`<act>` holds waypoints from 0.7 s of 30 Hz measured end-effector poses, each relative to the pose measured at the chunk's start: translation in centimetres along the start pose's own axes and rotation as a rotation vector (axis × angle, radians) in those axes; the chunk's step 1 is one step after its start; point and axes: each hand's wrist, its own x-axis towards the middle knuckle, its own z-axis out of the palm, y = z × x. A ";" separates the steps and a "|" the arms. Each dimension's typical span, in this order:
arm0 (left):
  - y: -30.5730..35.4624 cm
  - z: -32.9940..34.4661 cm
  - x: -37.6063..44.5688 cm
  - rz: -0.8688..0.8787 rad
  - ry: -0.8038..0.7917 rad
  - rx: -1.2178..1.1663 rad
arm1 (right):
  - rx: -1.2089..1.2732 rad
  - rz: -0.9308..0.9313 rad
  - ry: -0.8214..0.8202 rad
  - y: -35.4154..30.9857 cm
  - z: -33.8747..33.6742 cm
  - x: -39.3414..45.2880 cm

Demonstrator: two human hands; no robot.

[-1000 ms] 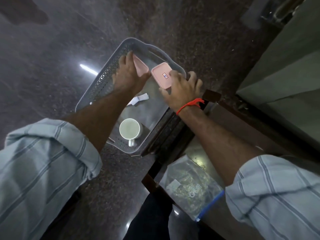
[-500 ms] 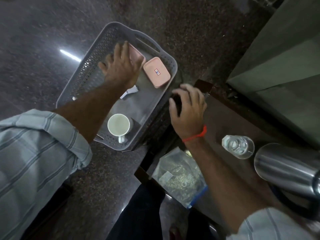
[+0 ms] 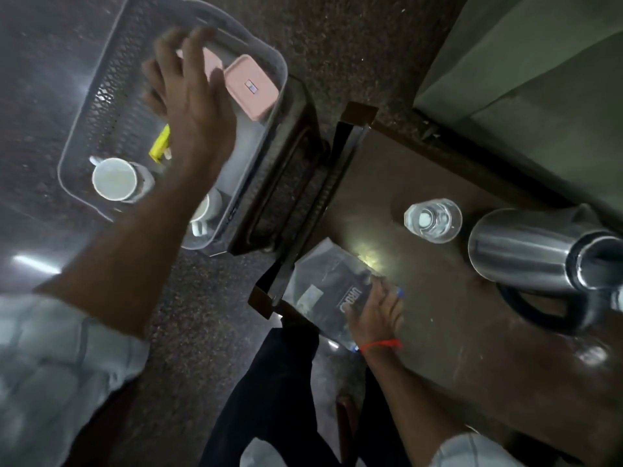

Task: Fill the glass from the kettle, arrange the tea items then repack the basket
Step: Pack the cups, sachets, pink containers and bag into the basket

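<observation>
A grey perforated basket (image 3: pixel 101 96) sits at upper left. In it lie a pink lidded box (image 3: pixel 251 87), a second pink box (image 3: pixel 212 64) partly behind my hand, two white cups (image 3: pixel 114 178) (image 3: pixel 207 210) and a yellow packet (image 3: pixel 160 146). My left hand (image 3: pixel 192 99) hovers over the basket, fingers spread, holding nothing. On the brown table (image 3: pixel 455 315) my right hand (image 3: pixel 376 313) rests on a clear zip bag (image 3: pixel 323 291) of tea. A glass (image 3: pixel 433 220) of water and a steel kettle (image 3: pixel 526 251) stand to the right.
The basket rests on a dark stool (image 3: pixel 286 183) beside the table's left edge. Speckled stone floor (image 3: pixel 337 35) surrounds it. A grey-green cabinet (image 3: pixel 539 79) rises at upper right. My dark trouser leg (image 3: pixel 269 399) is below.
My right hand left the basket edge and came down onto the zip bag on the table. My left hand lifted off the pink box. The view swung right, showing glass and kettle.
</observation>
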 end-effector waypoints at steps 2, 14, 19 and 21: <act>2.5 -0.2 -4.9 0.209 -0.004 -0.077 | -0.170 0.002 0.024 0.6 0.5 1.0; 2.8 4.2 -29.1 -0.423 -0.772 -0.102 | 0.401 -0.233 -0.125 3.2 -2.2 5.8; 5.2 1.9 -28.5 -0.779 -0.748 -0.600 | 1.048 -0.276 -0.276 0.9 -7.5 3.4; 6.3 0.1 -26.3 -0.789 -0.670 -0.772 | 1.127 -0.330 -0.300 -1.1 -10.3 2.1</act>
